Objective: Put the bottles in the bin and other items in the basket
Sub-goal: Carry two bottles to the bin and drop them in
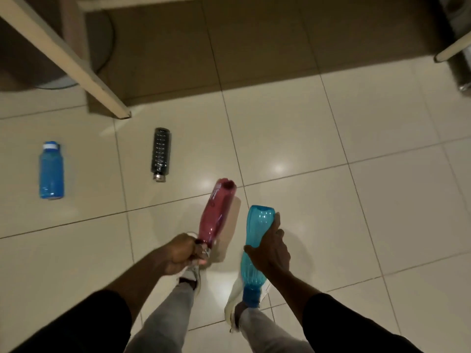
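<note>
My left hand (pixel 179 253) grips a pink-red plastic bottle (pixel 218 210) by its neck, base pointing away from me. A teal plastic bottle (pixel 257 228) is held around its middle by my right hand (pixel 270 250), cap end down toward my foot. On the tiled floor lie a blue bottle with a white-ringed cap (pixel 51 170) at the left and a black textured bottle with a metal cap (pixel 161 152) near the table leg. No bin or basket is in view.
A pale table leg (pixel 76 64) slants down from the upper left, with a second leg (pixel 453 48) at the upper right. A round grey base (pixel 57 84) sits under the table at the left. My feet in light shoes stand below my hands.
</note>
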